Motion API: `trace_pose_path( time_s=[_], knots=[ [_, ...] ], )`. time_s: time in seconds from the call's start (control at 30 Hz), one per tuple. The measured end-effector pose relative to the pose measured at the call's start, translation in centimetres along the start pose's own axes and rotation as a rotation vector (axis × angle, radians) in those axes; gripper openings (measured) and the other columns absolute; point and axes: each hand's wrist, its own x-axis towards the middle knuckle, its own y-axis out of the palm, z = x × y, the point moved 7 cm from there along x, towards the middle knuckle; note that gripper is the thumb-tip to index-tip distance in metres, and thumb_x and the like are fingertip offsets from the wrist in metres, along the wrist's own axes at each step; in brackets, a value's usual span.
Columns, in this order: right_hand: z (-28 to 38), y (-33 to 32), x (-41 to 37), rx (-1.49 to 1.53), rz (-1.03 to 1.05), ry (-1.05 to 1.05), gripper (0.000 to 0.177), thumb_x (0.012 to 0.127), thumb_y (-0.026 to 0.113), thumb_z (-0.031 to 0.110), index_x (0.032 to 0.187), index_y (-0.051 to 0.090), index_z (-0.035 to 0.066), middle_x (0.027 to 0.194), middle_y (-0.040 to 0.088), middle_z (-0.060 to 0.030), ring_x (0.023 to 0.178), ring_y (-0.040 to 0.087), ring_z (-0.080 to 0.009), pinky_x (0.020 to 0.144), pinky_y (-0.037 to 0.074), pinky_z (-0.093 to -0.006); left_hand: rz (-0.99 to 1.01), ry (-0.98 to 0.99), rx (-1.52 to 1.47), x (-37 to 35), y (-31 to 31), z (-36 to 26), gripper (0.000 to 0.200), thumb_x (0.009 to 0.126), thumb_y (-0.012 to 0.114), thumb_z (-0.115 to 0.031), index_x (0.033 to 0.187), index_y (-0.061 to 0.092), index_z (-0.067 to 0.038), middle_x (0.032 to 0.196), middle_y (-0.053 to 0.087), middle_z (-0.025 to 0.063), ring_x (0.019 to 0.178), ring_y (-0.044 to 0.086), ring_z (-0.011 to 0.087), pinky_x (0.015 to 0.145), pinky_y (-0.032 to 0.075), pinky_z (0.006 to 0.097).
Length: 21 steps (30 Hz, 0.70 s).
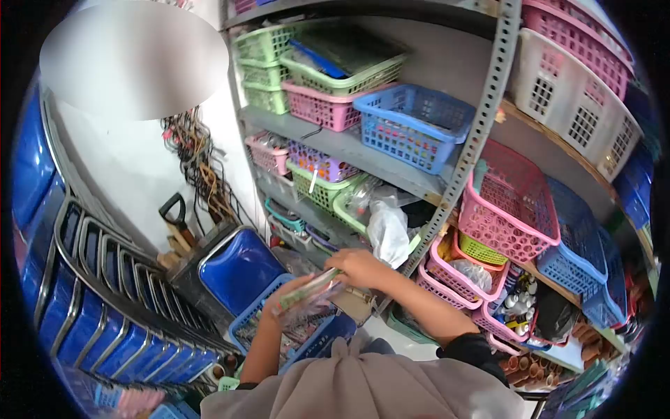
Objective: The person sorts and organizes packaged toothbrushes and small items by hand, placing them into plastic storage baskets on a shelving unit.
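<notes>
Between my two hands is a flat clear plastic packet (309,292) with something greenish and pink inside, tilted up toward the right; its exact contents are too small to tell. My left hand (276,302) grips its lower left end. At the upper right end, my right hand (357,268) is closed on it, with the fingers bent over the edge. Below the packet a blue plastic basket (241,327) holds many small mixed items. A blue chair seat (241,269) stands right behind that basket.
Stacked blue chairs with metal frames (105,300) line the left side. Ahead, a grey metal shelf (335,143) carries several plastic baskets, including a blue basket (412,133). A white plastic bag (388,227) hangs near my right hand. Pink baskets (509,209) fill the right shelves.
</notes>
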Motion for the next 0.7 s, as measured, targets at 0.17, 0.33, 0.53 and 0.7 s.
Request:
trace_pose_path(
  time_s=[0.17,0.33,0.53,0.7],
  knots=[
    [-0.2,-9.6,0.6,-0.073,-0.259,0.052,0.03,0.075,0.07,0.018,0.1,0.057,0.007,0.091,0.063,-0.0122,0.088,0.061,-0.0341,0.071,0.049,-0.042,0.403,0.191,-0.025,1.4,5.6,-8.3,0.07,0.092,0.052,-0.039,0.141,0.028,0.004,0.144,0.034,0.0248,0.129,0.041,0.0373,0.103,0.037,0.0538],
    [-0.4,-18.4,1.8,-0.067,-0.417,0.248,0.036,0.079,0.072,0.028,0.1,0.054,0.004,0.089,0.064,-0.0179,0.082,0.062,-0.0372,0.069,0.048,-0.0418,0.291,0.634,0.219,1.9,13.2,-14.7,0.052,0.094,0.053,-0.018,0.139,0.035,0.001,0.136,0.048,0.0122,0.128,0.044,0.0307,0.102,0.04,0.0456],
    [-1.1,-26.0,4.5,-0.246,-0.509,0.174,0.036,0.078,0.072,0.028,0.099,0.054,0.005,0.087,0.065,-0.0192,0.081,0.062,-0.0387,0.066,0.047,-0.0446,0.099,0.863,0.449,4.7,20.5,-22.3,0.041,0.092,0.06,-0.019,0.127,0.048,-0.003,0.119,0.057,0.0068,0.114,0.053,0.0177,0.096,0.043,0.0351],
    [-2.2,-32.7,7.1,-0.473,-0.532,0.189,0.037,0.075,0.071,0.023,0.102,0.054,0.005,0.086,0.065,-0.0219,0.082,0.062,-0.0417,0.07,0.049,-0.0477,0.044,1.047,0.418,8.4,25.0,-27.4,0.035,0.092,0.062,-0.023,0.117,0.055,-0.001,0.11,0.061,0.0059,0.1,0.059,0.0146,0.089,0.045,0.0308]
  ],
)
